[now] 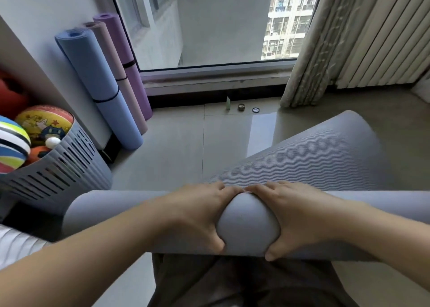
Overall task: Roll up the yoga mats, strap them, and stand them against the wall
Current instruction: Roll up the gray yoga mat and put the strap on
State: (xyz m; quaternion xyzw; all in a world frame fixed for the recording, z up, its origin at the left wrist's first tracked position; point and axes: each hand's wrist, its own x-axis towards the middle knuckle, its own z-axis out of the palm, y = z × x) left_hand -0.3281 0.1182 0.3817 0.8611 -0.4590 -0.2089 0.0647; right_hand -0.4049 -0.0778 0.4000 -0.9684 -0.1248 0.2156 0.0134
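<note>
**Grip.** Both hands clasp the rolled portion of a grey-blue yoga mat [247,223], which lies crosswise on the tiled floor just in front of the person. The left hand [197,216] and right hand [300,216] sit side by side at the middle of the roll. Their fingers are curled over its far side, with the fingertips nearly meeting, and the thumbs are pressed into its near underside. The unrolled, ribbed part of the mat runs off toward 1 o'clock.

**Finished mats.** At 10 to 11 o'clock, three rolled mats lean upright against the wall beside the window. They are a blue mat [100,85], a pink mat [103,43] and a purple mat [118,41], and each is bound by a black strap.

**Container.** At 9 o'clock stands a grey slotted basket [65,174]. It holds a yellow cartoon-printed ball [44,123], a striped ball [11,143], an orange ball [37,154] and a small white ball [53,142].

**Surroundings.** A curtain [325,50] hangs at 1 to 2 o'clock.
</note>
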